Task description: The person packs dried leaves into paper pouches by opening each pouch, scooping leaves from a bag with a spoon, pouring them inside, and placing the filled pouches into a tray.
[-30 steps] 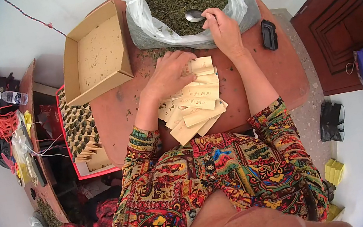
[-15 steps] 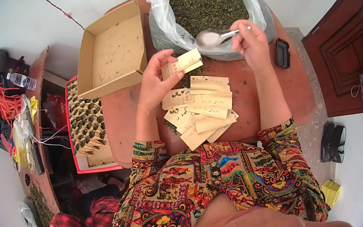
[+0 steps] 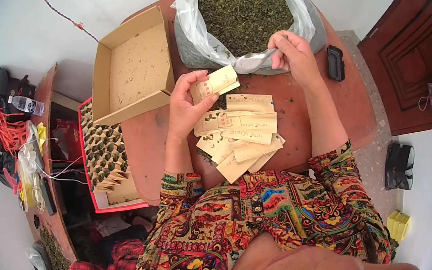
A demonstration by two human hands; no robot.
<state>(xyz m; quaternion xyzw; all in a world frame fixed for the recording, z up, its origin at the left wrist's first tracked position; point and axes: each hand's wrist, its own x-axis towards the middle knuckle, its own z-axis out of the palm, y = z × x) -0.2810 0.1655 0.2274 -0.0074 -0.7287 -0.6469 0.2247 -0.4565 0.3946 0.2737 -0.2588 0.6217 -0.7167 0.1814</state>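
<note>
Upper middle of frame: left hand (image 3: 186, 98) is pinching a packet (image 3: 219, 82), right hand (image 3: 296, 57) has its grip clamped on a sideways spoon (image 3: 251, 63), bowl right by the packet's right end.

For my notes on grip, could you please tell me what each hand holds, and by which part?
The left hand holds a paper packet by its red-printed end; the right hand holds a spoon by its handle.
</note>
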